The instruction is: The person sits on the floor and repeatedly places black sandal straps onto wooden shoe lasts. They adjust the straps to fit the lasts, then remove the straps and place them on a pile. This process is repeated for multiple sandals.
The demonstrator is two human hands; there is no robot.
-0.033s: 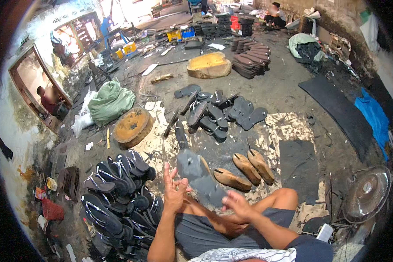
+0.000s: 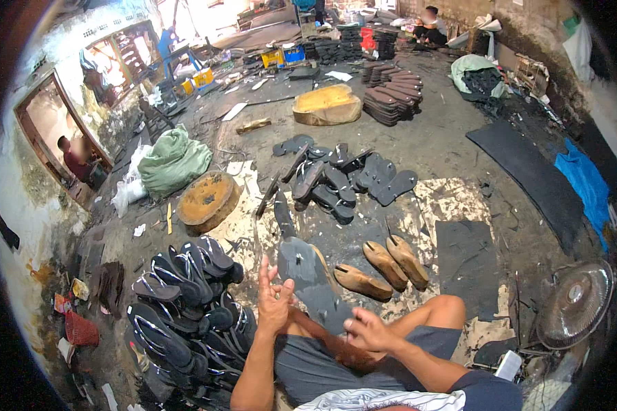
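Note:
A dark grey footwear sole, smeared with lighter patches, lies in front of me, its lower end slightly blurred. A strip of wood shows along its right edge. My left hand is beside the sole's left edge, thumb and fingers raised and apart. Near the lower right end is my right hand, fingers loosely bent and apart, with nothing visible in it. Whether either hand touches the sole, I cannot tell. Right of it sit several wooden shoe lasts. Beyond lies a heap of black sandals and soles.
Black strap sandals are piled at my left. A round wooden block and green sack stand beyond. On the right are a dark sheet, a fan and blue plastic. A yellow-topped block stands farther off.
The right hand has moved slightly left and down, and its fingers look more spread. The sole has shifted slightly lower. My left hand stays almost in place.

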